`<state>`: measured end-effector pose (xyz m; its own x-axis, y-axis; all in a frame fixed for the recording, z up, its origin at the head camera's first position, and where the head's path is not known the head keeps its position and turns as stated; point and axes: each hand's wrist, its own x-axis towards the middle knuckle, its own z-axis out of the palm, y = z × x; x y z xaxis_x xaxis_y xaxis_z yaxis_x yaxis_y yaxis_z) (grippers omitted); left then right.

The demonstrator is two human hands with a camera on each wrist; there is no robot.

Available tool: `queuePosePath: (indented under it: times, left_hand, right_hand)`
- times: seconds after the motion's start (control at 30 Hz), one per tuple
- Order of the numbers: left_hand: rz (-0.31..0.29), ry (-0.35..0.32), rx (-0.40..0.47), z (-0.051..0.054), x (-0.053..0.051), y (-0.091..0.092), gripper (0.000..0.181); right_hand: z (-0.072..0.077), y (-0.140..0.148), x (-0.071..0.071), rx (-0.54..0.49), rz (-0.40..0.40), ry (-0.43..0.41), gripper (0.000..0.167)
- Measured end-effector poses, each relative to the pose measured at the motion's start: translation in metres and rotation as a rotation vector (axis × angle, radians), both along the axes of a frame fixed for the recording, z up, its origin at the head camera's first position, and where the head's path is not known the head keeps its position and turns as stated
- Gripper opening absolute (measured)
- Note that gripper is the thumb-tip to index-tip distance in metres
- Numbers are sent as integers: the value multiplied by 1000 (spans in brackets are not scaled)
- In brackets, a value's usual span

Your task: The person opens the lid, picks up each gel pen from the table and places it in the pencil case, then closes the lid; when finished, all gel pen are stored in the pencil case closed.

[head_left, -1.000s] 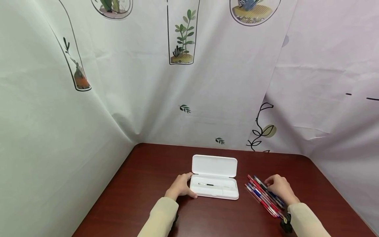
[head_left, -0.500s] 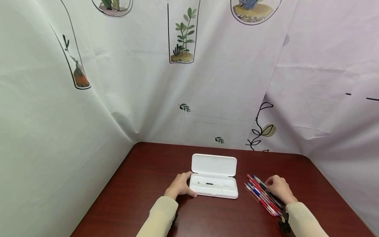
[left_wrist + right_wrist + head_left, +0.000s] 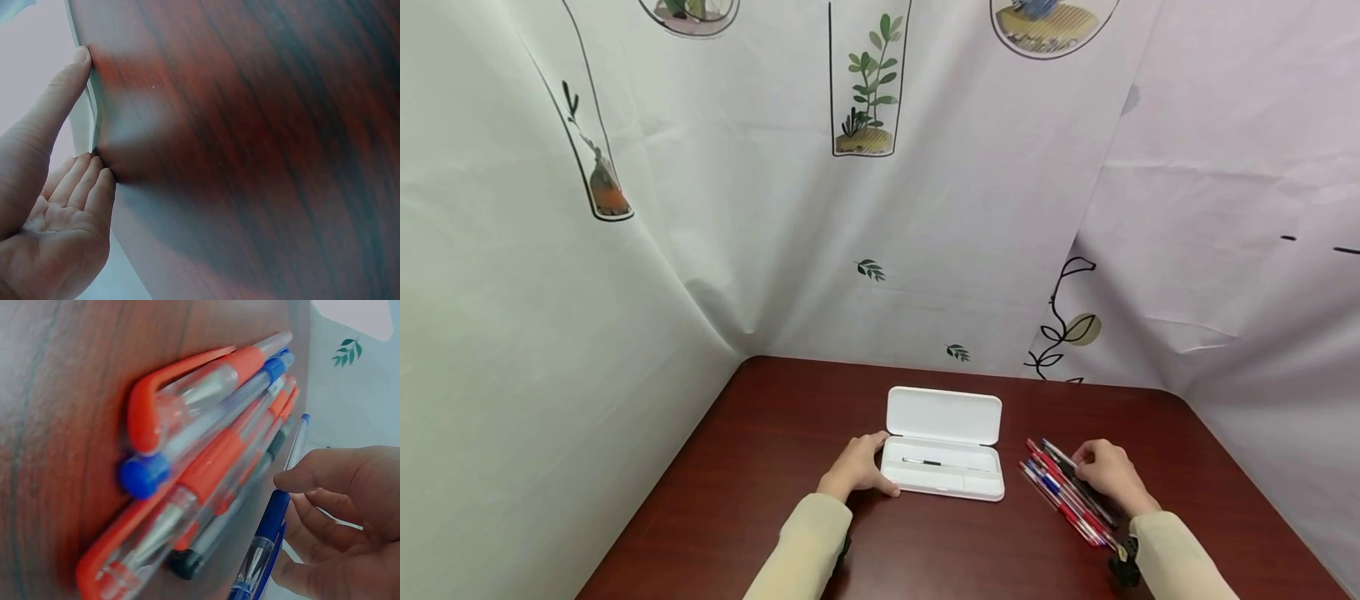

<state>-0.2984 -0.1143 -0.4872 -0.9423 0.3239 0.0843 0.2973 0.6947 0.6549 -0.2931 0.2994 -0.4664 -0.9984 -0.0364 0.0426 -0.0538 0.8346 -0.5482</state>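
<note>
Pinching a blue pen between thumb and fingers, the right hand is at the far right side of a pile of pens. The thumb tip presses just above the pen's blue grip; whether the pen touches the table cannot be determined. The left hand has its thumb spread well apart from its fingers, the fingers close together, with the tips against the left end of a white case: thumb at the near corner, fingers toward the far one.

Next to the right hand, the pile lies slantwise on the table. It comprises several red pens, a blue-ended pen between red ones, and a black pen on the side nearer the hand. An exact count cannot be made owing to overlap and blur.

The case sits between the hands, to the left of the pile, its lid open on the far side. Inside lies one slim silver-and-black item, set lengthwise.

Both forearms are in pale sleeves. The table is dark reddish wood, bounded by light cloth printed with plants.
</note>
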Motion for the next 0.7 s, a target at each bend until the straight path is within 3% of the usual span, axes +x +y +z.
queuePosePath:
  times: [0.7]
  left_hand:
    - [18, -23, -1, 2, 1, 1, 85]
  right_hand:
    - [28, -41, 5, -11, 154, 18, 8]
